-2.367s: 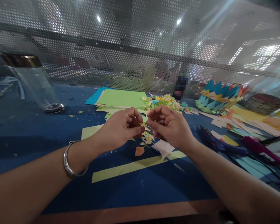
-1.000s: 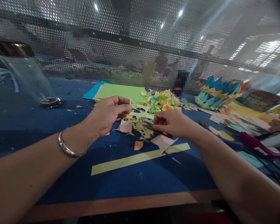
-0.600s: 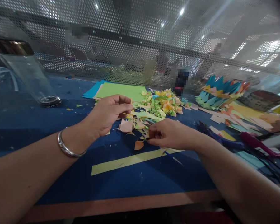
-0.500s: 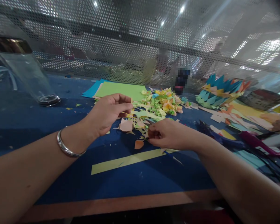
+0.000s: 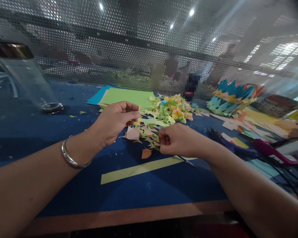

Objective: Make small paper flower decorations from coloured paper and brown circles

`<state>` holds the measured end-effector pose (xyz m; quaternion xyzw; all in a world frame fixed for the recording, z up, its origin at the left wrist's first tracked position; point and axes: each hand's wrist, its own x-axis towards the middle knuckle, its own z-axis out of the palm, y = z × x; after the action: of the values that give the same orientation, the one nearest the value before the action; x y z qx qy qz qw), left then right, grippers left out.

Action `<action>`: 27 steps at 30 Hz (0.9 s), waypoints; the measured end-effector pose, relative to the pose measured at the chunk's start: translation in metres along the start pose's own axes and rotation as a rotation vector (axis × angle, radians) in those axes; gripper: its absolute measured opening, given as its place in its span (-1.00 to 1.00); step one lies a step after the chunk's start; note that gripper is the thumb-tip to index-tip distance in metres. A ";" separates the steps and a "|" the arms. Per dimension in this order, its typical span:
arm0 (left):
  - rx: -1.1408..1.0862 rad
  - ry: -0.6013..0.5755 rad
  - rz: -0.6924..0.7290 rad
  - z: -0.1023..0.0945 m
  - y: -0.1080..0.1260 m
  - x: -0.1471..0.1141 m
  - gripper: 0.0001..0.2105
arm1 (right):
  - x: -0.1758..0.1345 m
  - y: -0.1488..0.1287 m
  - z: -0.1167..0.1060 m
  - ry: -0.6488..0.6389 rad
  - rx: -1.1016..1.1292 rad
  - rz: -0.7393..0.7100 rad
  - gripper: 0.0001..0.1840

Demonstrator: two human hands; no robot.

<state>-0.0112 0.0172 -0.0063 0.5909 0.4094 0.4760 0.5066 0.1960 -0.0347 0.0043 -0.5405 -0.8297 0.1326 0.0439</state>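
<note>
Left hand point(image 5: 114, 120) pinches 1 yellowish paper sliver point(image 5: 139, 108); right hand point(image 5: 177, 140) curls beside paper scraps point(image 5: 133, 133), grip hidden, cannot tell; likely pick-up step, next needing light fingertips.

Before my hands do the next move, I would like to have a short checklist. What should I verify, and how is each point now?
1. Left hand has its piece pinched: ok, a small pale yellow piece shows at the fingers.
2. Right hand holds something: cannot tell, its curled fingers hide it.
3. Space between the hands free of paper scraps: not ok, they lie scattered there.
4. Yellow paper strip on the table: ok, nearer to you than both hands.
5. Glass bottle away from both hands: ok, off to the left.
</note>
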 end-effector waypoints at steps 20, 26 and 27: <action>-0.032 -0.250 -0.142 0.004 -0.003 -0.007 -0.86 | 0.004 0.011 0.000 0.427 0.854 -0.228 -0.90; 0.011 -0.351 -0.194 0.005 -0.002 -0.012 -0.85 | 0.006 0.009 0.002 0.326 0.660 -0.168 -0.90; 0.015 -0.364 -0.194 0.006 -0.002 -0.012 -0.85 | 0.006 0.009 0.002 0.322 0.631 -0.165 -0.91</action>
<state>-0.0080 0.0046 -0.0103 0.6287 0.3694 0.3071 0.6115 0.2013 -0.0258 -0.0004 -0.4455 -0.7711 0.2915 0.3493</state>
